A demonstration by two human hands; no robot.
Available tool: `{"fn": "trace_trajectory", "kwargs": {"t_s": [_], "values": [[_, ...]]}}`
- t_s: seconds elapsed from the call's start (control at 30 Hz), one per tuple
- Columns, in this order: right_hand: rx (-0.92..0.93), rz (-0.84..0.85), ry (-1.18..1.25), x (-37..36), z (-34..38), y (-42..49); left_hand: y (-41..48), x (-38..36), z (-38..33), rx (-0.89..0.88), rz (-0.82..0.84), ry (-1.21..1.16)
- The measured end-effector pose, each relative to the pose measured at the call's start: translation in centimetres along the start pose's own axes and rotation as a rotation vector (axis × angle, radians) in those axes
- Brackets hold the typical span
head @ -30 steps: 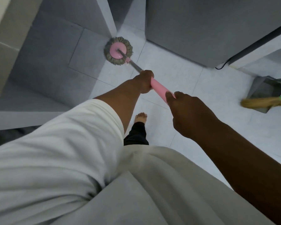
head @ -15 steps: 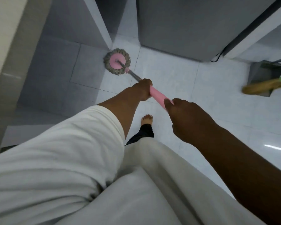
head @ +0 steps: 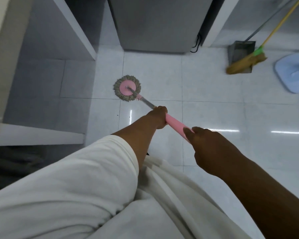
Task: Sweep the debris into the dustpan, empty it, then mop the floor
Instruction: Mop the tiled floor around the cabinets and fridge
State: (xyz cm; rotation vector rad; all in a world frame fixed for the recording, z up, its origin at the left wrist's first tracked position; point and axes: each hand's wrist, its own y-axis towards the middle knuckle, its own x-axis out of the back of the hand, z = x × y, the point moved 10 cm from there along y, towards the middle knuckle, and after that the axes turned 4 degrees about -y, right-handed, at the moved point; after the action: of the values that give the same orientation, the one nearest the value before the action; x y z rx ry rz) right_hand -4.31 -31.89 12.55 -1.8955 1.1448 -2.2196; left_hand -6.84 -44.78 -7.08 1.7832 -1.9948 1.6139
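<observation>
Since a moment ago the mop head has come away from the corner by the grey partition and now sits out on the white floor, nearer the person; the foot seen earlier under the white garment is hidden now, and more of the room's right side shows.

Closest to me, the loose white sleeve and robe fill the bottom of the view. Above them the right hand is wrapped around the upper end of the pink grip, fingers curled shut over it. Further down the shaft the left hand is clenched around the lower end of that grip, just where the bare metal pole begins. The pole slants away to the left and meets the round pink disc of the mop head, whose tan fringe lies flat on a tile, close to a grout line.

A few dark specks lie on the floor left of the left hand. Off to the right, well apart from the mop, the straw broom lies across the grey dustpan, their handles leaning up against the wall. Just beside them is a pale blue base, its nature unclear. At the back stands a grey cabinet with a black cord hanging at its right edge.
</observation>
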Motion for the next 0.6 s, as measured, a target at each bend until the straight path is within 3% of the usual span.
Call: {"fn": "trace_trajectory", "kwargs": {"t_s": [0.3, 0.47, 0.6], "values": [[-0.024, -0.012, -0.005, 0.8, 3.7, 0.2, -1.6, 1.1, 2.4, -0.01, 0.008, 0.008], [-0.019, 0.003, -0.005, 2.7, 6.4, 4.8, 0.1, 5.4, 7.0, 0.045, -0.075, -0.12], [-0.008, -0.033, 0.047, 5.3, 8.8, 10.8, 3.1, 9.8, 10.3, 0.012, -0.015, -0.139]]}}
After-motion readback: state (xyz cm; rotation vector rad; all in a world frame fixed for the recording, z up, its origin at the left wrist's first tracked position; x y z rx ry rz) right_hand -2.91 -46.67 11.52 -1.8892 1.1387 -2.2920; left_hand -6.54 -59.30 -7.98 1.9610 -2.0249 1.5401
